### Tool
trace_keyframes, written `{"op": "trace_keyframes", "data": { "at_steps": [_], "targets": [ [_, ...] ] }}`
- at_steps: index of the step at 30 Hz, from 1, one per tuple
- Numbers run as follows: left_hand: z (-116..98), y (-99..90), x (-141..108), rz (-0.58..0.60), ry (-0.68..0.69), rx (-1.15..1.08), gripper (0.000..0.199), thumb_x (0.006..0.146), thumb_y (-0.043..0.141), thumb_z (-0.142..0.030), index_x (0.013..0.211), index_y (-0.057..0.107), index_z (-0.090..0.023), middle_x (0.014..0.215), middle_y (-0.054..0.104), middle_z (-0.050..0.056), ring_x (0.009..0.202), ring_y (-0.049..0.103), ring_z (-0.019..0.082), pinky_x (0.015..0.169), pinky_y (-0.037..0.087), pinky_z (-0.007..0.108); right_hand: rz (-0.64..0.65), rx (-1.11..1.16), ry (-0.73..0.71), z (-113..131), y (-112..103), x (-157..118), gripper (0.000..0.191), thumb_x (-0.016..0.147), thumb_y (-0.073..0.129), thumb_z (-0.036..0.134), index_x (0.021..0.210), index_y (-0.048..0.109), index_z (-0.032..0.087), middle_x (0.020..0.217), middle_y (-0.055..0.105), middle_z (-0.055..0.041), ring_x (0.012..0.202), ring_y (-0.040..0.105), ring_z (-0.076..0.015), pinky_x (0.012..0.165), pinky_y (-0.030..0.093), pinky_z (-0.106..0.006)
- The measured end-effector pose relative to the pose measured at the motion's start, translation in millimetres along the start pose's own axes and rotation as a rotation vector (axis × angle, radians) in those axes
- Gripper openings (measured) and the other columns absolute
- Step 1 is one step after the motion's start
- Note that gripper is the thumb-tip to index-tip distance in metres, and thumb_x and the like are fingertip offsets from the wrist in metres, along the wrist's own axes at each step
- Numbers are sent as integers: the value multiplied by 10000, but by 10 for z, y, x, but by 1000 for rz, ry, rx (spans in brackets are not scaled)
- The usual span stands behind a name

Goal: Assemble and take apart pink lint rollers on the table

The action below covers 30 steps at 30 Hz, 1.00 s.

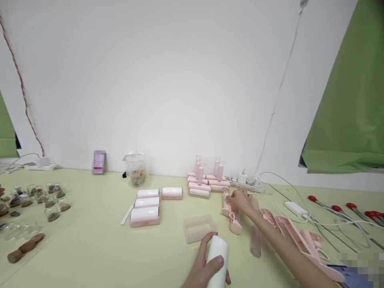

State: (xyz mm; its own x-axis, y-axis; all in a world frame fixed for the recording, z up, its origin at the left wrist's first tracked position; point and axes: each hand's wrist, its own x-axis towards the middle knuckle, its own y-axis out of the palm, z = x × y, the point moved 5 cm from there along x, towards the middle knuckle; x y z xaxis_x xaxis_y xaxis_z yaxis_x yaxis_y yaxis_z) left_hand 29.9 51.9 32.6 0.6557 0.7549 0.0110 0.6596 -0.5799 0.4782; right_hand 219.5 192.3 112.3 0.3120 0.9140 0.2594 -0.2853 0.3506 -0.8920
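Pale-Green Table (90,240), White Wall (180,80), Work Under Way

The left hand (204,266) is wrapping round a white roll (220,246), its thumb pressing on the facing side and a finger curving past the top. That roll is tilting above the near part of the surface, just short of a pale pink tray (187,229) that is lying open. The right hand (241,198) is bending down farther off, its fingers curling at a slim pink holder (226,209) and a round-ended pink piece (236,228); whether they are pinching either one, I cannot tell.

Judging from this, the step in hand seems to be keeping the roll ready while the other hand is sorting among pink parts. The next move would probably be calling for a steady left hold and a sure pinch on the right, clear of the neighbouring pieces.

Beside the right forearm, a clear tube (255,242) is lying on the surface, with a long pink holder (292,232) beyond it. Left of the tray, white rolls in pink cases (145,218) are sitting grouped. Along the far edge, stacked pink cases (199,193) are carrying upright clear tubes (201,176), and a power strip (253,187) is lying near them.
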Motion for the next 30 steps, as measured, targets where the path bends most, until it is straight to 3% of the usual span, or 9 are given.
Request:
{"op": "trace_keyframes", "data": {
  "at_steps": [4, 9, 14, 18, 20, 22, 26, 28, 30],
  "targets": [
    [16, -20, 30, -26, 15, -66, 884, 654, 581, -545, 1265, 36, -210, 524, 568, -30, 434, 546, 140, 439, 421, 232, -112, 308, 70, -131, -142, -29, 258, 850, 496, 296, 1059, 527, 147, 1046, 564, -56, 869, 572, -177, 733, 478, -372],
    [-157, -1, -53, -228, 47, -157, 777, 727, 514, -500, 1285, 32, -257, 546, 548, -29, 465, 550, 157, 439, 477, 299, -142, 749, 13, 19, -320, -311, 263, 905, 335, 274, 1082, 478, 142, 894, 606, -47, 752, 582, -150, 681, 478, -328],
    [-445, 42, -212, -477, 197, -152, 632, 793, 458, -474, 1291, 104, -311, 626, 545, -28, 500, 570, 150, 551, 498, 338, 158, 1070, -94, 356, -283, -1058, 348, 843, 338, 291, 1178, 398, 218, 731, 620, -3, 668, 596, -160, 637, 495, -313],
    [-487, 24, -268, -585, 233, -107, 651, 791, 467, -482, 1304, 99, -325, 615, 542, -28, 554, 585, 152, 583, 490, 303, 635, 1396, 43, 524, -109, -1671, 435, 829, 370, 354, 1246, 342, 235, 853, 619, -31, 753, 612, -189, 699, 491, -353],
    [-460, 12, -268, -600, 211, -91, 651, 790, 461, -491, 1306, 96, -334, 613, 541, -25, 579, 589, 155, 553, 479, 269, 721, 1413, 60, 548, -45, -1827, 453, 840, 387, 399, 1264, 307, 263, 1022, 576, -42, 858, 597, -189, 769, 471, -348],
    [-422, 4, -255, -590, 195, -84, 642, 791, 452, -499, 1304, 101, -337, 623, 545, -20, 595, 589, 160, 525, 467, 249, 647, 1344, -5, 534, -6, -1856, 462, 816, 455, 434, 1233, 321, 288, 1085, 526, -33, 916, 564, -185, 785, 467, -326],
    [-347, -18, -229, -568, 185, -57, 619, 796, 443, -497, 1298, 136, -306, 620, 537, -20, 567, 572, 147, 512, 450, 233, 383, 1221, -53, 425, -16, -1784, 344, 811, 460, 442, 1107, 362, 296, 833, 520, 8, 758, 547, -164, 660, 490, -282],
    [-346, -36, -230, -572, 203, -22, 607, 793, 455, -489, 1288, 157, -305, 643, 534, -21, 546, 557, 131, 505, 440, 224, 373, 1161, -76, 389, -87, -1773, 260, 842, 399, 392, 1082, 387, 293, 717, 494, 32, 629, 525, -144, 586, 477, -259],
    [-383, -49, -236, -573, 233, 17, 599, 790, 469, -479, 1279, 166, -313, 665, 532, -22, 530, 541, 120, 489, 431, 216, 484, 1043, -218, 429, -172, -1822, 225, 811, 436, 301, 1035, 452, 281, 715, 515, 31, 586, 511, -133, 535, 447, -232]
  ]
}}
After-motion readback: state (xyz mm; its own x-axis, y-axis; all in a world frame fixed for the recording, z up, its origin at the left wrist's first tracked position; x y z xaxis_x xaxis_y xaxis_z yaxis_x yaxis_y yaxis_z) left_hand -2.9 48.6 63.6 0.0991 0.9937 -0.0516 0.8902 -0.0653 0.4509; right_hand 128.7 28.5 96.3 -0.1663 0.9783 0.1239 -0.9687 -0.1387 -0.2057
